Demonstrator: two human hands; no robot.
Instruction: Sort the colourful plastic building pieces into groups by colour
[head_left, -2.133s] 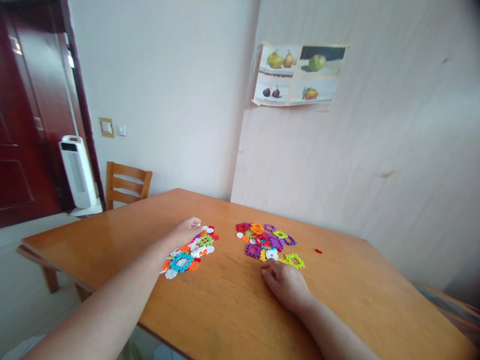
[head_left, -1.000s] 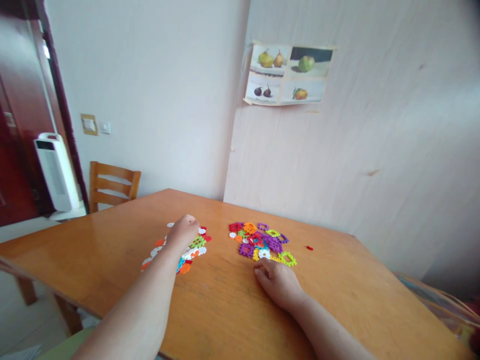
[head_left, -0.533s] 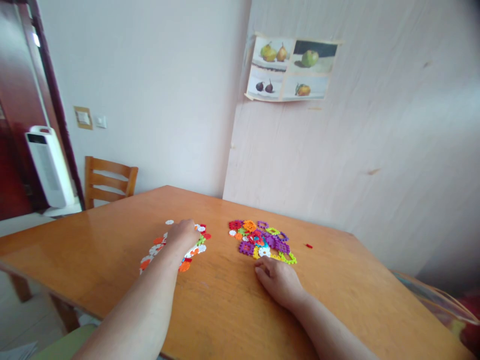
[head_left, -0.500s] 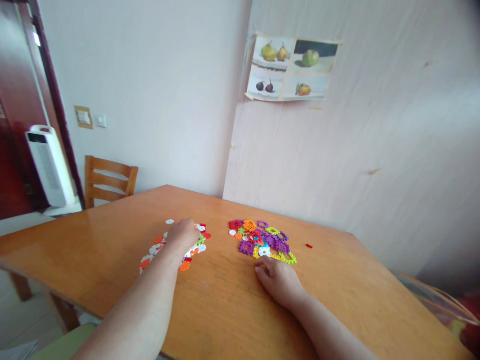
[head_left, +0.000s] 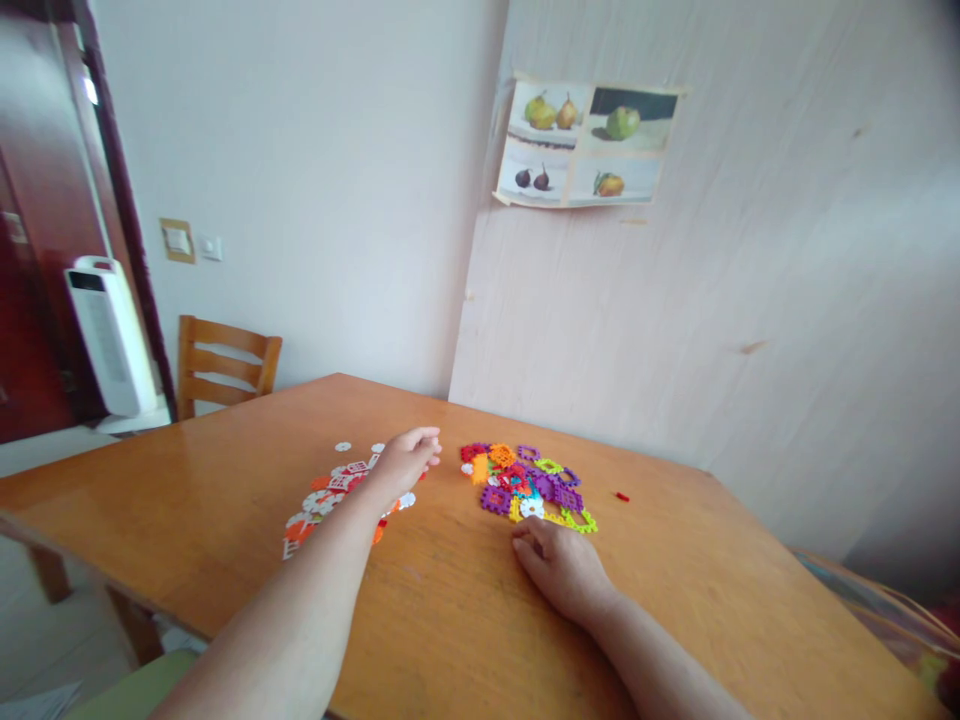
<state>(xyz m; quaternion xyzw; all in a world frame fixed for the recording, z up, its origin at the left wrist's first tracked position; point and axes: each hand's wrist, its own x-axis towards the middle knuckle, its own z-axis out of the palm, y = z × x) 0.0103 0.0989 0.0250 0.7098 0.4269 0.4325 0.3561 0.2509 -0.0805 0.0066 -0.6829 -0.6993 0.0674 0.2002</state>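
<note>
1. The left hand (head_left: 411, 458) is half spread, fingers loosely extended, beside the right side of a white, red and orange pile (head_left: 324, 502) on the table (head_left: 450, 630).
2. A mixed-colour pile (head_left: 546, 487) lies toward the table's far edge, an orange piece (head_left: 479, 469) at its left side.
3. The right hand (head_left: 562, 565) is loosely curled just before it; cannot tell if it holds anything.
4. A red piece (head_left: 622, 496) lies toward the far-right corner.
</note>
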